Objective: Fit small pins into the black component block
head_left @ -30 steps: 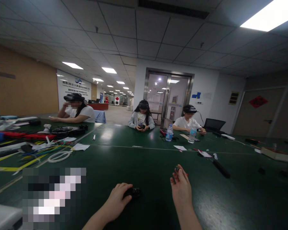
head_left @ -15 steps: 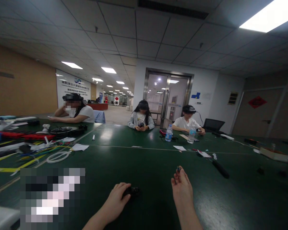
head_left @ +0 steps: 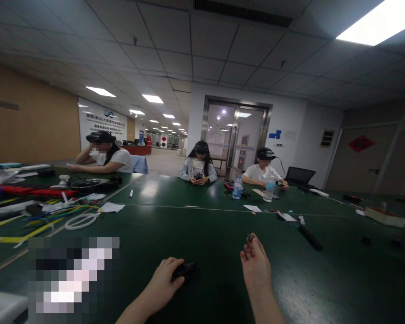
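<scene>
On the near side of the big green table [head_left: 222, 229], pretty much front and centre, there's a chunky black object [head_left: 186, 271] tucked into the left hand [head_left: 164, 276]. The fingers go over its far side and the thumb sits along the near side, so the grip is partly curled around it, not balled up tight. One end is hidden under the hand, and the rest pokes out to the right, past the fingertips. It's down at the tabletop, though I honestly can't tell if its underside is fully resting there.

Looks-wise it's dark all over, kinda rounded and stubby, with a few faint lighter specks on the exposed end. Too dim to make out any real detail, sorry.

Over to the right, well apart from that, the right hand [head_left: 255, 266] is turned partly palm-side in, with a tiny piece [head_left: 250, 237] pinched up at the tips of the thumb and index finger. The other fingers are loosely bent below. The piece is darkish with maybe a bit of blue-green, but it's too small to say what it is. It sits farther from the camera than the black object.
</scene>
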`<action>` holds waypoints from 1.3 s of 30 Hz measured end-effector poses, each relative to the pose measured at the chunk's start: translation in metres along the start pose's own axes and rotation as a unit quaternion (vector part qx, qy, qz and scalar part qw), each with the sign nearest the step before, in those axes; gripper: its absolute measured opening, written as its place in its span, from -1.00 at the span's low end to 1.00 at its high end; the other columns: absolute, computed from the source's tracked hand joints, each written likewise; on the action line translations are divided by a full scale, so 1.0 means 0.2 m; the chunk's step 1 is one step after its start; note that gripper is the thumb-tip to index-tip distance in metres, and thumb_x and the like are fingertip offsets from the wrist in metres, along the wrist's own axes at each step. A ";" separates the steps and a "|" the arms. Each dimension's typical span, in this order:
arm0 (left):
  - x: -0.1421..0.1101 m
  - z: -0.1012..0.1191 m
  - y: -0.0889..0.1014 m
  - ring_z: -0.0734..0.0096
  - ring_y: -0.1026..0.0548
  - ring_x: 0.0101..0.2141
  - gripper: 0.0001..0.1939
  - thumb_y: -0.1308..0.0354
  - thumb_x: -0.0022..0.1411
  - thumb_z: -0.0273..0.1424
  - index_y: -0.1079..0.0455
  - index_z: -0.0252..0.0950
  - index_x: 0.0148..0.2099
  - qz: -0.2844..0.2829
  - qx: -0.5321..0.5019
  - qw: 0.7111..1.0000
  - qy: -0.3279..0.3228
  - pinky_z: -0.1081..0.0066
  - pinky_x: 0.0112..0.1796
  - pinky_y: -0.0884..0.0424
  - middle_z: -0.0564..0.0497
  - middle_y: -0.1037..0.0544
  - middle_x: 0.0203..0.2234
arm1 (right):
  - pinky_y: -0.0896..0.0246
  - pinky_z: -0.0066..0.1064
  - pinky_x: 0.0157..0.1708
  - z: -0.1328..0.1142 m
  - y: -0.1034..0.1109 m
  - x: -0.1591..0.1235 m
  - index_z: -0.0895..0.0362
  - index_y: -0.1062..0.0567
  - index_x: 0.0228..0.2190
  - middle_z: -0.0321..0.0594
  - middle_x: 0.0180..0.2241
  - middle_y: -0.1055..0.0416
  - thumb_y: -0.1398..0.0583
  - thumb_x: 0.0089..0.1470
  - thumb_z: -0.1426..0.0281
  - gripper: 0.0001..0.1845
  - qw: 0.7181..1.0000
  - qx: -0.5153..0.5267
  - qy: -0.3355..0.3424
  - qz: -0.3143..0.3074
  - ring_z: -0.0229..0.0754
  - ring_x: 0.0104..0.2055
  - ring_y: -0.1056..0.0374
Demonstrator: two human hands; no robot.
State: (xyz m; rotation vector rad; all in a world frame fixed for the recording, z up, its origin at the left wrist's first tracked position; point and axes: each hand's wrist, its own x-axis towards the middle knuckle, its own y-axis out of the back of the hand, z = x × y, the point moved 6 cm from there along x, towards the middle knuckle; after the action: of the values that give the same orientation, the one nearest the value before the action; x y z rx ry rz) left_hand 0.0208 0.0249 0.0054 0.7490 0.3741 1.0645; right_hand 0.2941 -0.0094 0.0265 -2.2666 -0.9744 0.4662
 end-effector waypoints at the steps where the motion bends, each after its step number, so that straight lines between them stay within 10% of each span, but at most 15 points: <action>1: 0.00 0.00 0.00 0.26 -0.27 -0.03 -0.52 -0.01 0.11 -0.30 -0.22 -0.27 0.10 -0.004 -0.002 1.000 0.002 0.34 0.01 -0.16 -0.04 -0.33 -0.02 | -0.15 -0.45 -0.46 0.00 0.00 0.00 -0.01 -0.45 -0.31 -0.35 -0.36 -0.42 -0.26 -0.19 0.25 -0.71 1.000 0.002 -0.001 0.000 -0.32 -0.45 -0.26; 39: -0.01 0.04 0.01 0.22 -0.28 -0.05 -0.52 0.04 0.14 -0.17 -0.26 -0.26 0.07 -0.005 0.011 1.000 -0.005 0.32 -0.05 -0.19 -0.05 -0.37 -0.06 | -0.16 -0.48 -0.46 -0.01 -0.01 -0.01 0.02 -0.48 -0.39 -0.40 -0.38 -0.39 -0.29 -0.22 0.28 -0.76 0.997 0.060 -0.044 0.006 -0.35 -0.41 -0.27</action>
State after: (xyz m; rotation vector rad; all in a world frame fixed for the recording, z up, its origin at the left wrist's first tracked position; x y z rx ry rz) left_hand 0.0239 0.0216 0.0113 0.7708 0.3812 1.0476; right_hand 0.2922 -0.0115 0.0291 -2.1609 -0.9503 0.6188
